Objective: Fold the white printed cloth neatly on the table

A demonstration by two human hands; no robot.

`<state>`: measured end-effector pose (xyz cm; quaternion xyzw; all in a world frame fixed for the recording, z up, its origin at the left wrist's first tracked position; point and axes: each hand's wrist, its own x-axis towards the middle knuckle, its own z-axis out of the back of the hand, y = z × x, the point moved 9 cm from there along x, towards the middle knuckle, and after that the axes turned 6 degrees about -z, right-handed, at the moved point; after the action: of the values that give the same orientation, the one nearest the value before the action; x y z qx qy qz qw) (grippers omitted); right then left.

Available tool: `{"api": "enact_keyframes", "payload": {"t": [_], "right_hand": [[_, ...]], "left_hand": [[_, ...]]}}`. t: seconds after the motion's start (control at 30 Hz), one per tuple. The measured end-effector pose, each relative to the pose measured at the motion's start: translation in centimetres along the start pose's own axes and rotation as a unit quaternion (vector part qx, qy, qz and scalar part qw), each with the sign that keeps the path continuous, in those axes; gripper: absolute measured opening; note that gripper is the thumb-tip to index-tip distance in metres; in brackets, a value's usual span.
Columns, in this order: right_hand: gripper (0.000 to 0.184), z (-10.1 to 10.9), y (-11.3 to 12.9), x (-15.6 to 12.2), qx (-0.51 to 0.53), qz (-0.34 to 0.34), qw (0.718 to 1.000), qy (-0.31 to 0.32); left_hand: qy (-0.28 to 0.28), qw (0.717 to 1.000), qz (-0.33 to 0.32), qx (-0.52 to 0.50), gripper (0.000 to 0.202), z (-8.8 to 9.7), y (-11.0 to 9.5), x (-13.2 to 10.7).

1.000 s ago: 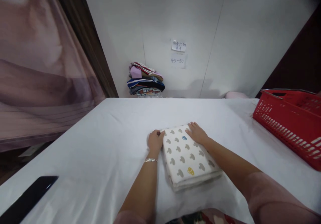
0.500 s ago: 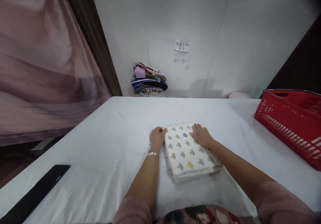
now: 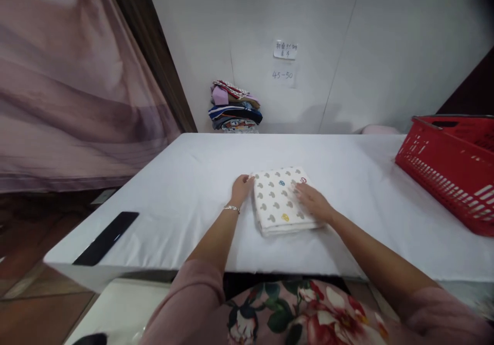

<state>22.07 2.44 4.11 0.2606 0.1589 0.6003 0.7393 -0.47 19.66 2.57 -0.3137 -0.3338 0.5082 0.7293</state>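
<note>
A folded white cloth (image 3: 276, 201) with grey mushroom prints, plus a few blue, yellow and red ones, lies on the white-covered table (image 3: 185, 190). At its far left corner is my left hand (image 3: 241, 188), a bracelet on the wrist; the thumb rests on the cloth's edge and the fingers curl in around the corner. My right hand (image 3: 314, 202) lies flat on the right part of the cloth, fingers stretched out and pointing left. It covers some of the print there.
A red plastic basket (image 3: 443, 170) stands at the table's right edge. A black flat slab (image 3: 106, 238) lies near the left front corner. Behind the table, folded fabrics (image 3: 235, 107) are stacked against the wall. A pink curtain (image 3: 77, 87) hangs at left.
My right hand has slid nearer on the cloth, uncovering a red mushroom print at the far right. The left hand stays at the corner. The view has shifted, showing the table's front edge.
</note>
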Motion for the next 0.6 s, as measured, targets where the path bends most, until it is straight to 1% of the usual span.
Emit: {"api": "enact_keyframes", "payload": {"t": [0.07, 0.1, 0.2, 0.3, 0.37, 0.43, 0.5, 0.6], "right_hand": [[0.049, 1.8, -1.3, -1.4, 0.057, 0.005, 0.997, -0.051], [0.047, 2.4, -1.7, -2.2, 0.068, 0.014, 0.996, -0.061], [0.041, 2.9, -2.0, -4.8, 0.039, 0.076, 0.995, -0.045], [0.037, 2.2, -1.2, -6.7, -0.026, 0.153, 0.988, -0.011], [0.036, 1.7, -0.8, -7.3, -0.054, 0.182, 0.982, 0.003], [0.035, 1.4, -0.7, -7.5, -0.069, 0.189, 0.980, 0.003], [0.037, 1.2, -0.7, -7.3, -0.082, 0.181, 0.980, -0.002], [0.038, 0.9, -0.4, -7.1, -0.104, 0.182, 0.978, 0.004]], "left_hand": [[-0.001, 0.998, -0.057, 0.015, 0.028, 0.7, -1.5, -2.6], [0.006, 0.995, -0.095, 0.022, 0.026, 0.7, -2.5, -4.2], [0.059, 0.976, -0.205, 0.046, 0.023, -0.4, -5.3, -9.3], [0.104, 0.949, -0.289, 0.064, 0.024, -2.0, -7.7, -13.4], [0.113, 0.935, -0.326, 0.084, 0.026, -2.7, -8.8, -14.9], [0.118, 0.924, -0.346, 0.113, 0.026, -3.3, -9.5, -15.6], [0.122, 0.917, -0.352, 0.139, 0.024, -3.5, -9.9, -15.7], [0.115, 0.916, -0.348, 0.163, 0.020, -3.5, -10.1, -15.7]]}}
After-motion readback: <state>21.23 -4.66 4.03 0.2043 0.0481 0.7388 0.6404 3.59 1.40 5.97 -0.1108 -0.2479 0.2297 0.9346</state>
